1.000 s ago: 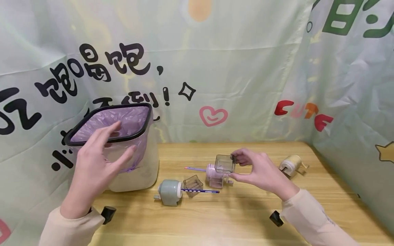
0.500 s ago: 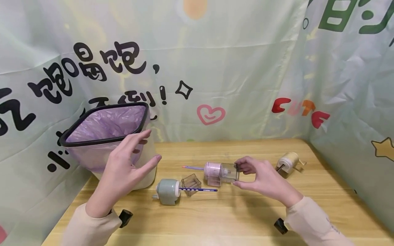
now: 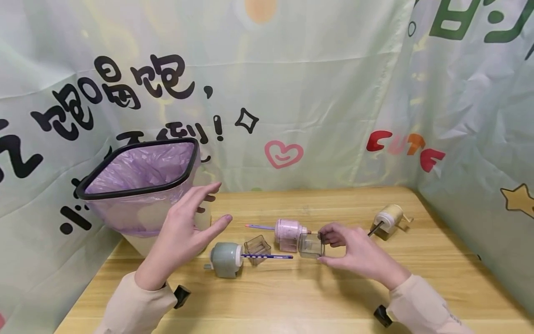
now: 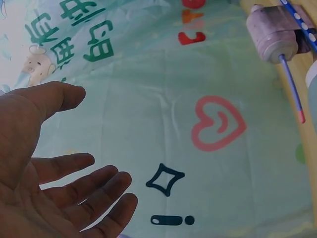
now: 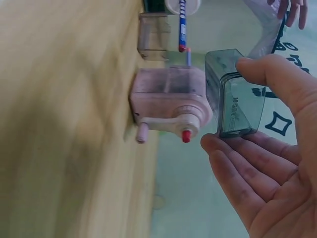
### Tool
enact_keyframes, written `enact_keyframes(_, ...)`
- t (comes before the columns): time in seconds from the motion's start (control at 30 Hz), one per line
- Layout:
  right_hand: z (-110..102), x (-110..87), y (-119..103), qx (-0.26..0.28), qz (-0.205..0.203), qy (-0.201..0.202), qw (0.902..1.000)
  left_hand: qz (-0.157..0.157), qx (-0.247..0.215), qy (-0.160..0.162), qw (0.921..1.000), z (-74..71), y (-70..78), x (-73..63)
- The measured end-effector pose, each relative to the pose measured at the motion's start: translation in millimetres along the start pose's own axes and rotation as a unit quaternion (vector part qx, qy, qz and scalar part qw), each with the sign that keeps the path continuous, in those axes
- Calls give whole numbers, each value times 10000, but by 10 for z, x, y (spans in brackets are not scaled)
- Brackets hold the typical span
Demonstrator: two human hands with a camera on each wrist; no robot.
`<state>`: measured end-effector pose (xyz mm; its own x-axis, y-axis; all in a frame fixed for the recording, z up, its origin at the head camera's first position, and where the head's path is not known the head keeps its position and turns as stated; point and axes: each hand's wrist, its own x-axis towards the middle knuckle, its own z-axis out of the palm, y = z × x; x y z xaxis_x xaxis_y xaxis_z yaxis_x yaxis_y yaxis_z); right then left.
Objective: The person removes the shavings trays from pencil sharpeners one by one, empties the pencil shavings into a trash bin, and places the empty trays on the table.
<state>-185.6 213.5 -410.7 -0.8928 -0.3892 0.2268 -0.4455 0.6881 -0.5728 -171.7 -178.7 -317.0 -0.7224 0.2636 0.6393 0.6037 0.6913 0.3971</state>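
Note:
My right hand (image 3: 356, 253) pinches a smoky clear shavings drawer (image 3: 311, 247) between thumb and fingertips, just right of the pink pencil sharpener (image 3: 286, 232). In the right wrist view, the drawer is tilted beside the sharpener's crank handle (image 5: 161, 122). A purple pencil (image 3: 259, 227) sticks out of this sharpener's left side. My left hand (image 3: 183, 232) hovers with fingers spread in front of the bin, holding nothing. Close to it lies a grey-green pencil sharpener (image 3: 226, 260) with a blue pencil (image 3: 271, 256) in it. A second clear drawer (image 3: 257, 250) lies behind that pencil.
A trash bin (image 3: 142, 241) with a purple liner (image 3: 142, 169) and black rim stands at the back left. A cream pencil sharpener (image 3: 388, 219) with a dark pencil lies at the right. Printed cloth (image 3: 325, 116) hangs around the wooden table (image 3: 267, 306).
My left hand has moved right, from over the bin's rim to in front of it. My right hand has lowered the drawer from before the pink sharpener to its right side.

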Motion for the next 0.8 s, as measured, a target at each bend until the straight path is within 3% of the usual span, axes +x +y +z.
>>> enact_keyframes(0.2,62,-3,46,41,-90,-174,9998,-16,-40,-130,9999,74,-4,20)
enact_keyframes(0.47,183,-33,84,99,-242,-716,9971,-12,52,-369,9993,135,-37,-8)
enact_keyframes(0.8,310,-34,143,191,-249,-1192,9924,-59,-20,-541,9985,175,-52,73)
